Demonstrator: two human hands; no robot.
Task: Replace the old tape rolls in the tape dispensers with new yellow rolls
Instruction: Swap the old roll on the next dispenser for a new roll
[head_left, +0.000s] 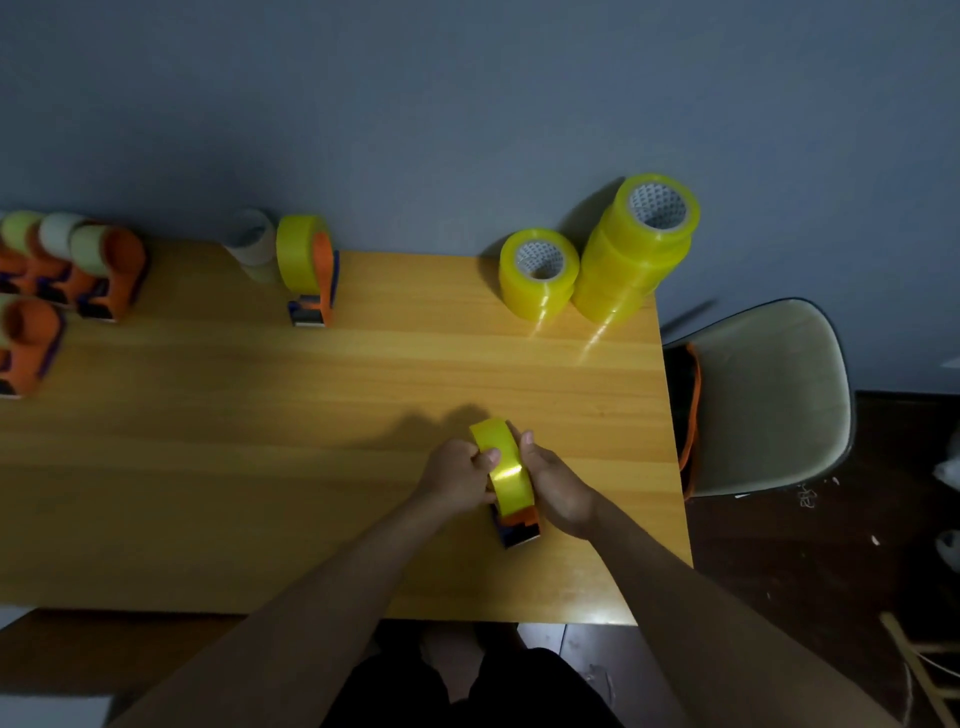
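while both hands work at the near right of the table (260, 467), a new yellow roll (504, 462) sits on an orange dispenser (519, 522) between them.

the left hand (460, 475) pinches the roll's left face with curled fingers and the right hand (553, 486) curls round its right side, seemingly to steady the dispenser while the roll is seated or its tape end threaded. a finished dispenser with yellow tape (306, 270) stands at the far edge beside a pale used roll (252, 244), set clear of the work. dispensers with old rolls (72, 270) wait at the far left. spare yellow rolls (597, 260) are stacked at the far right corner, within reach. the work sits near the table's right edge, with a chair (769, 400) just beyond; open wood lies left and ahead.
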